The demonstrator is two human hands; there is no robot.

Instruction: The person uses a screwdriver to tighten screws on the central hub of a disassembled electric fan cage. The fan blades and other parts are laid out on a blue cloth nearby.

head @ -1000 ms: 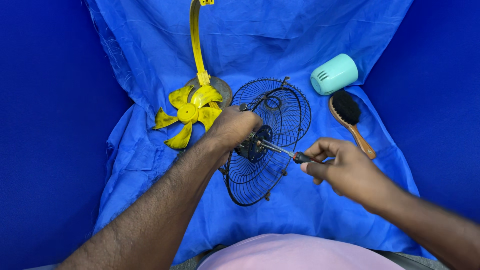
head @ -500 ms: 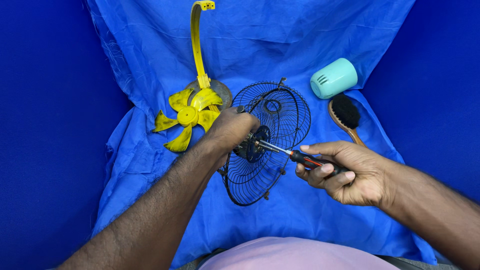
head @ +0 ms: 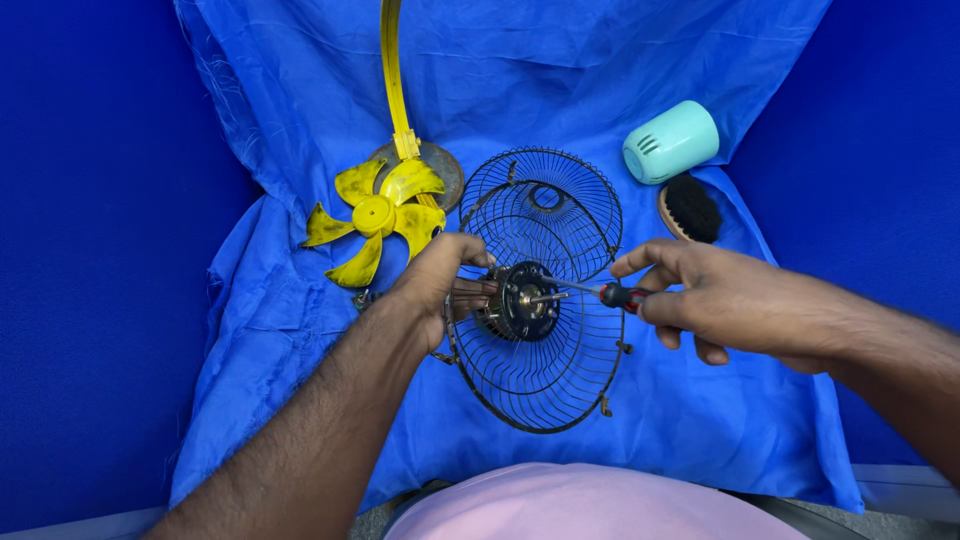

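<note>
1. Wire fan guard (head: 535, 370): a black cage of thin wires at the centre of the frame, standing tilted on edge on the blue cloth (head: 560, 70), with the dark motor hub (head: 520, 300) in its middle. A second guard (head: 545, 210) lies just behind it, touching or overlapping.
2. The left hand (head: 440, 285) is curled around the hub's left side and the guard's rim, fingers wrapped on it, bracing it.
3. The right hand (head: 720, 300) pinches a screwdriver (head: 590, 290) by its red-and-black handle, thumb and fingers closed on it; the shaft points left with its tip at the hub.
4. Handling, as a judgement: the guard looks light and springy; its thin wires would likely bend under a squeeze. The hub seems the heavy, stiff part, and so the surest place to hold. The outer rim is the next best grip.
5. Further out: a yellow fan blade (head: 375, 220) on a round base with a yellow stem (head: 392, 80) at upper left; a mint-green cylinder (head: 670, 142) and a brush (head: 690, 208) at upper right.
</note>
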